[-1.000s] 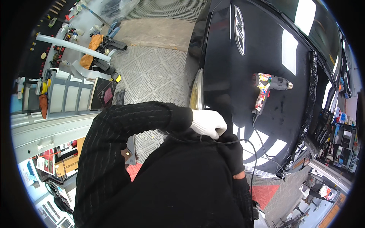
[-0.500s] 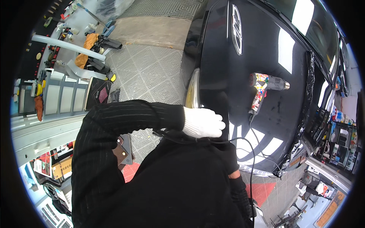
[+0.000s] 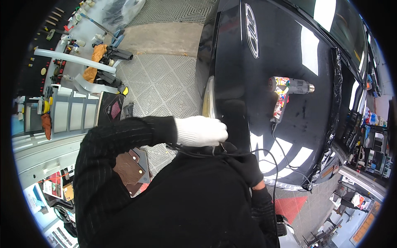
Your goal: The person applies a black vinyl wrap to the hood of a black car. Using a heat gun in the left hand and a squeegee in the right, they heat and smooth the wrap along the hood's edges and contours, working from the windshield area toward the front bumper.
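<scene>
My left hand [image 3: 201, 131], in a white knitted glove, is held in front of my chest beside the car's headlight. Its fingers are curled together above a small thing at their tips, too small to name. Close by, my right hand [image 3: 248, 168] wears a black glove, with bare wrist below it. Its fingers blend into my dark clothing. A black cable [image 3: 269, 153] runs across my chest just under both hands and drops down at the right. The heat gun [image 3: 285, 89], grey with a colourful patterned handle, lies on the black car bonnet [image 3: 264, 103], untouched.
The bonnet's far edge is lined with crumpled black film [image 3: 337, 91]. A thin grey cord [image 3: 281, 149] trails from the heat gun over the bonnet. At left stand a wheeled tool rack [image 3: 72, 109] and a brown leather-like pouch [image 3: 128, 171]. Grey grating [image 3: 165, 82] covers the floor.
My left hand has moved left, away from the bonnet, and its fingers have curled. My right hand has come into view beside it. The heat gun stays on the bonnet.
</scene>
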`<state>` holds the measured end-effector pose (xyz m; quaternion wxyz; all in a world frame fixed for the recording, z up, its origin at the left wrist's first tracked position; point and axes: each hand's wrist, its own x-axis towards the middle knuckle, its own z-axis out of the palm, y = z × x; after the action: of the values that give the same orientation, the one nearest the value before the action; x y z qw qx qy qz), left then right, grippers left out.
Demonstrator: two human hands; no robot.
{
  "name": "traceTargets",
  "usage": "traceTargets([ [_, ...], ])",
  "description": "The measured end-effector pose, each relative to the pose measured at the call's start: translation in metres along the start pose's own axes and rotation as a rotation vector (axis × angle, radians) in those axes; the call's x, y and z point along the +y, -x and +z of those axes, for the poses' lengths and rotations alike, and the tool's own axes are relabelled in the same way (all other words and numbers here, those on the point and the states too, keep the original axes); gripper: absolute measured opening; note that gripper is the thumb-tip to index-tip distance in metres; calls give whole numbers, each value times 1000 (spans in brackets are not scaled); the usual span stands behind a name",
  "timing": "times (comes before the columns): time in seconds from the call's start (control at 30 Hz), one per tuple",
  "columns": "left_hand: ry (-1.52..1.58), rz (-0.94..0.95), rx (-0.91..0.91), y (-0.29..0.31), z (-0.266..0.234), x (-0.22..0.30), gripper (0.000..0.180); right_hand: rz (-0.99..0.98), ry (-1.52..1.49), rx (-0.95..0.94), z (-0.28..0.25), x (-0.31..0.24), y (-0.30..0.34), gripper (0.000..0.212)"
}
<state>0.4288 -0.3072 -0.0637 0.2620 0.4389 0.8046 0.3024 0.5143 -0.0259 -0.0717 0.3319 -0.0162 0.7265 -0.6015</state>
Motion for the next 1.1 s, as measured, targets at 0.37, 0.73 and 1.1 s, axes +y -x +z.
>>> traceTargets([
  [0.37, 649, -453, -72, 75, 68, -14, 42, -38, 100, -404, 4, -7, -101, 28],
  [0.73, 539, -619, -2, 88, 72, 11, 41, -242, 317, -641, 33, -47, -115, 20],
  [1.1, 928, -699, 299, 85, 102, 16, 38, -352, 697, -673, 42, -55, -119, 21],
])
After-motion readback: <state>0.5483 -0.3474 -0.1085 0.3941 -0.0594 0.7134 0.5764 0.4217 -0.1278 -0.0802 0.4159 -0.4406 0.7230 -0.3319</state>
